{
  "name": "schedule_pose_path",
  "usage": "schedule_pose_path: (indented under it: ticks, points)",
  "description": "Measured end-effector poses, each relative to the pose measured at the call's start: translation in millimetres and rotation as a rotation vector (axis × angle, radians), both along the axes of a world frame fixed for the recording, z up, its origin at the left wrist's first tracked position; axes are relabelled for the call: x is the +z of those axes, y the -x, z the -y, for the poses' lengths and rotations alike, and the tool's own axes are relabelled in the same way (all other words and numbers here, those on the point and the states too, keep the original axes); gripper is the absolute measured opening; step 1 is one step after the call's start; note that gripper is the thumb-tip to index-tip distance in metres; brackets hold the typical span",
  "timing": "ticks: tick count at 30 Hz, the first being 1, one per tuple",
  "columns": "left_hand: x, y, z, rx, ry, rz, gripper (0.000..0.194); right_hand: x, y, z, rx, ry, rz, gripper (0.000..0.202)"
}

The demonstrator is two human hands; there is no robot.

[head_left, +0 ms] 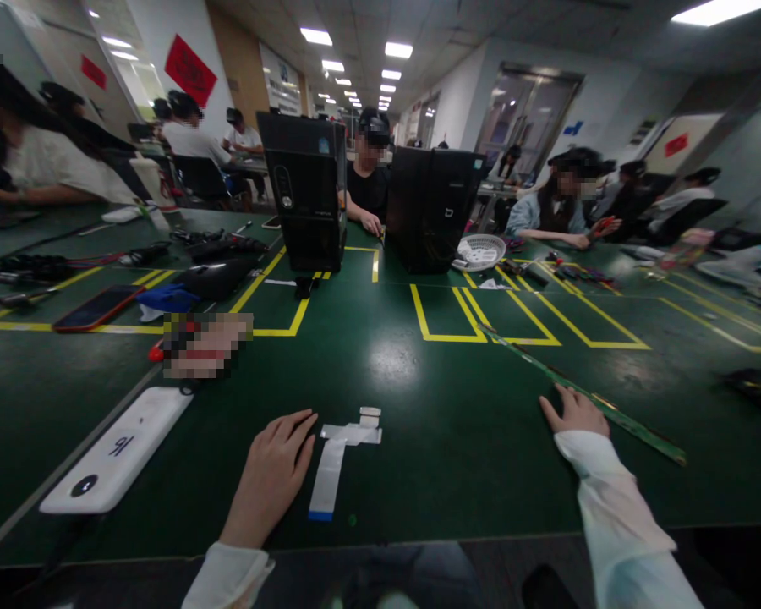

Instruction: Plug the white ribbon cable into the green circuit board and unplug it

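While left grip point(272, 468) lies released beside ribbon cable point(328, 475), right grip point(580, 414), loose, touches green strip point(639, 432); white basket point(495, 253), contents unclear.

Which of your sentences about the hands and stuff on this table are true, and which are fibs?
1. The right hand is by the long green strip. True.
2. The left hand is squeezing the white ribbon. False: it lies open beside the ribbon.
3. The white ribbon has a blue end. True.
4. The table is red. False: it is green, with yellow lines.
5. Two black boxes stand on the table. True.
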State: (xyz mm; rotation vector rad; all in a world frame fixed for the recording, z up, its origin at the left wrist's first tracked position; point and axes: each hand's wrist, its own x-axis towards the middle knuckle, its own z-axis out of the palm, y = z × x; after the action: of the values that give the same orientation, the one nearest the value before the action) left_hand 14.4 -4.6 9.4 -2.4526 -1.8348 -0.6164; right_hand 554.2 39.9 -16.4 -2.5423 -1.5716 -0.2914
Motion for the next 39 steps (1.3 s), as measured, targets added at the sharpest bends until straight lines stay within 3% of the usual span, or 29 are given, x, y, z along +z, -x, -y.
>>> schedule_pose_path:
  ticks: [4,7,9,13,16,28,34,39]
  points:
    - [-1.3,1,-1,-0.006,-0.004,0.001,0.038,-6.8,-3,17,0.204,-0.060,0.014,0.061]
    - [-1.5,1,-1,-0.005,0.003,-0.002,0.038,-3.0,1,26,0.249,-0.161,0.008,0.055]
    - [-1.4,1,-1,-0.005,0.005,-0.005,0.038,1.3,6,30,0.155,-0.219,0.000,0.054]
    - [-1.8,2,-1,-0.003,0.009,-0.010,0.038,6.3,9,34,-0.309,-0.281,-0.099,0.064]
    - [-2.8,2,-2,-0.007,0.005,-0.013,0.038,8.0,5,34,-0.424,-0.250,-0.161,0.067]
    - [-2.6,3,-3,-0.012,-0.009,0.001,0.039,19.6,8,26,-0.264,-0.010,-0.075,0.063]
    - [-1.7,3,-3,-0.015,-0.018,0.001,0.038,14.6,19,16,0.012,0.028,0.094,0.050]
    - [-0.5,3,-2,-0.012,-0.011,0.001,0.038,7.5,33,5,0.284,-0.075,0.144,0.045]
